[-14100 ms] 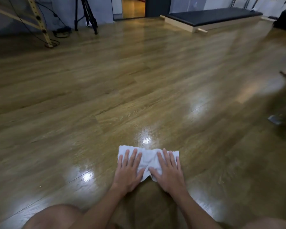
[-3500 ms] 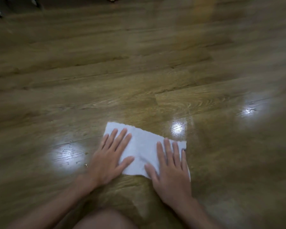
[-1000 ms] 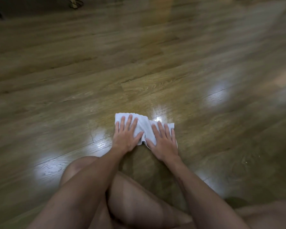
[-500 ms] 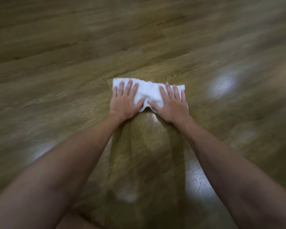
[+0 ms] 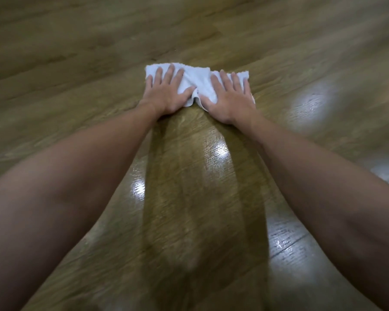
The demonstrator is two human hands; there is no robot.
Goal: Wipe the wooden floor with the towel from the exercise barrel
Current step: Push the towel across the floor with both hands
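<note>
Both hands are lying flat on the white towel [image 5: 197, 80], fingers straight & spread, nothing curled round the cloth, just palms pressing it down. Left hand [image 5: 166, 93] is covering the towel's left part, w/ its thumb pointing in toward the middle; right hand [image 5: 230, 97] is covering the right part, its thumb angling in the same way, so the two thumbs are nearly meeting over a bunched fold at the cloth's near edge. The fingertips [image 5: 171, 66] are reaching almost to the far edge.

The towel is sitting on the wooden floor [image 5: 76, 52], stretched sideways under the hands, far out in front of the person, in the upper-middle of the view. Its surface is wrinkling btwn the hands; the right end is poking out just past the right hand's little finger.

Both bare forearms are extending fwd from the bottom corners & converging on the cloth. Btwn them a darker band [image 5: 202, 198] is running along the boards from the towel's near edge back toward the person. Bright ceiling-light reflections [image 5: 220, 151] are showing on the glossy planks beside that band, and another is glowing to the right of the right hand. Edges of the view are blurring.
</note>
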